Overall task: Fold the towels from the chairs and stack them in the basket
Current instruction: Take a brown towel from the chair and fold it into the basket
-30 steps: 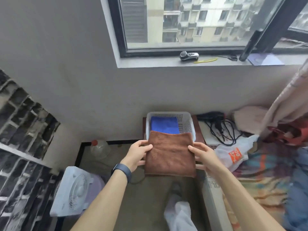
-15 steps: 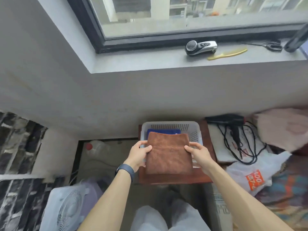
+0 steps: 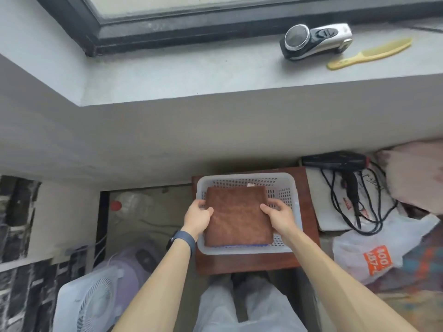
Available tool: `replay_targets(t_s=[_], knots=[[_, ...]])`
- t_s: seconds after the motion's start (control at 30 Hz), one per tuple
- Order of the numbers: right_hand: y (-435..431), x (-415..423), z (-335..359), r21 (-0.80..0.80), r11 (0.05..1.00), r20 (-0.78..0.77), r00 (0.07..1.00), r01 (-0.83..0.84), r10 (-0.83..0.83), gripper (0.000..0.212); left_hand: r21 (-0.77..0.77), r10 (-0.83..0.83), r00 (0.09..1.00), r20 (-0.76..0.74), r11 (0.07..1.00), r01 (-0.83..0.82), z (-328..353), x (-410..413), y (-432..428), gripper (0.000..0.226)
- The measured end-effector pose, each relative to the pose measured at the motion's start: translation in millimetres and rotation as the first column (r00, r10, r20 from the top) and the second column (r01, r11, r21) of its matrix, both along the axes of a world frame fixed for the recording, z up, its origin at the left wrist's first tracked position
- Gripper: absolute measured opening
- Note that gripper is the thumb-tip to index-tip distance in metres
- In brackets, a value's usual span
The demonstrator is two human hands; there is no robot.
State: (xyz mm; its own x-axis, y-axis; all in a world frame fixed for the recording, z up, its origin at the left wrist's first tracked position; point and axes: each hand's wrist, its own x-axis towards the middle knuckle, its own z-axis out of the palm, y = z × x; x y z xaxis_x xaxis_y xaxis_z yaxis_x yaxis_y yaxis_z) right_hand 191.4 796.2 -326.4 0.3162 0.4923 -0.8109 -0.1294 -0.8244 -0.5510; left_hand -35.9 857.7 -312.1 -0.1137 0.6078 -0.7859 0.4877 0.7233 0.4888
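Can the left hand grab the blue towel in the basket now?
Probably not. The folded brown towel covers the blue towel, only a thin edge shows, and the left hand is busy gripping the brown one inside the white plastic basket.

Soft, even daylight, slight blur, wide-angle bending at edges

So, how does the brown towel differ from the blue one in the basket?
Colour: the brown towel is rust brown, the blue towel bright blue.
Place: the brown towel is on top, the blue towel beneath it.
View: the brown towel shows its whole upper face, the blue towel only a thin strip at the near edge.
Grip: the left hand and right hand pinch the brown towel's sides, not the blue towel.
Both are within the white basket.
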Motion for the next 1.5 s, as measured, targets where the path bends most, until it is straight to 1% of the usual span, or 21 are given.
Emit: replay_targets(t_s=[0.1,0.17,0.23,0.37,0.47,0.6,0.77,0.83,0.87,0.9,0.93,0.97,1.0,1.03,1.07,1.1,1.13,1.2,1.27,1.4,1.5], knots=[[0.1,-2.8,-0.6,-0.001,1.0,0.03,1.0,0.006,-0.006,0.018,-0.016,-0.086,0.995,-0.054,0.996,0.085,1.6,2.1,0.5,0.042],[-1.8,-3.9,-1.2,0.003,1.0,0.064,0.998,-0.008,0.008,0.02,-0.027,-0.107,0.993,-0.058,0.994,0.106,2.9,3.0,-0.7,0.042],[-2.7,-4.7,-0.4,0.006,1.0,0.08,0.997,-0.009,0.008,0.021,-0.03,-0.097,0.994,-0.049,0.995,0.096,5.1,3.2,-0.5,0.042],[-5.4,-5.3,-0.5,0.03,0.999,0.056,0.998,0.024,-0.026,0.02,-0.017,-0.063,0.998,-0.026,0.998,0.062,7.0,0.7,-1.3,0.043],[-9.9,-6.4,-4.9,0.023,1.0,0.088,0.996,-0.002,0.0,0.019,-0.03,-0.075,0.997,-0.012,0.997,0.074,3.7,-1.3,-3.4,0.041],[-9.9,-8.5,-5.3,-0.006,0.999,0.127,0.99,-0.053,0.054,0.028,-0.022,-0.095,0.995,-0.036,0.995,0.094,0.5,0.4,-5.0,0.039],[-9.9,-10.6,-5.3,0.01,0.997,0.164,0.984,-0.076,0.074,0.032,0.042,-0.116,0.99,-0.076,0.992,0.119,1.2,1.1,-11.8,0.041],[-12.3,-13.5,-3.2,0.026,0.997,0.192,0.979,-0.078,0.072,0.036,0.129,-0.148,0.978,-0.149,0.977,0.168,2.3,3.0,-18.9,0.045],[-14.5,-15.5,-1.3,0.039,0.996,0.237,0.969,-0.085,0.073,0.04,0.205,-0.169,0.959,-0.226,0.955,0.216,4.4,4.1,-24.4,0.049],[-17.8,-18.4,1.3,0.058,0.993,0.317,0.945,-0.105,0.081,0.044,0.298,-0.193,0.927,-0.323,0.908,0.293,6.5,5.0,-31.4,0.054],[-21.9,-21.6,4.2,0.09,0.984,0.436,0.895,-0.151,0.097,0.047,0.385,-0.233,0.876,-0.422,0.829,0.405,7.8,5.8,-38.5,0.058],[-25.7,-25.5,6.7,0.13,0.963,0.575,0.809,-0.236,0.12,0.048,0.441,-0.285,0.815,-0.504,0.726,0.527,7.8,7.1,-44.4,0.062],[-28.8,-30.2,7.6,0.151,0.921,0.702,0.695,-0.358,0.155,0.049,0.458,-0.35,0.749,-0.562,0.623,0.634,6.7,8.8,-48.8,0.065],[-30.4,-35.7,6.6,0.14,0.862,0.79,0.58,-0.488,0.2,0.051,0.444,-0.417,0.682,-0.601,0.536,0.718,4.3,10.7,-50.8,0.068],[-30.4,-41.2,3.4,0.099,0.794,0.838,0.481,-0.599,0.259,0.054,0.416,-0.468,0.624,-0.626,0.476,0.775,-0.2,12.0,-49.6,0.07],[-29.9,-46.5,-2.8,0.041,0.731,0.854,0.404,-0.681,0.328,0.058,0.383,-0.503,0.579,-0.642,0.443,0.81,-6.4,13.4,-46.4,0.071],[-28.7,-50.7,-10.7,-0.015,0.685,0.851,0.351,-0.729,0.392,0.061,0.348,-0.529,0.544,-0.651,0.429,0.834,-13.6,14.5,-42.4,0.071],[-23.9,-54.3,-27.7,-0.112,0.637,0.82,0.291,-0.762,0.493,0.064,0.286,-0.569,0.493,-0.658,0.417,0.863,-30.2,15.7,-36.1,0.071],[-18.5,-51.8,-44.2,-0.169,0.61,0.795,0.259,-0.775,0.549,0.065,0.252,-0.59,0.487,-0.644,0.438,0.863,-46.0,17.2,-32.6,0.072],[-9.6,-45.8,-64.1,-0.169,0.577,0.798,0.233,-0.799,0.556,0.067,0.25,-0.538,0.501,-0.677,0.473,0.845,-67.9,21.8,-31.6,0.074],[-7.3,-45.5,-72.6,-0.135,0.585,0.804,0.257,-0.8,0.537,0.067,0.255,-0.513,0.485,-0.709,0.455,0.853,-77.5,23.2,-30.3,0.076]])
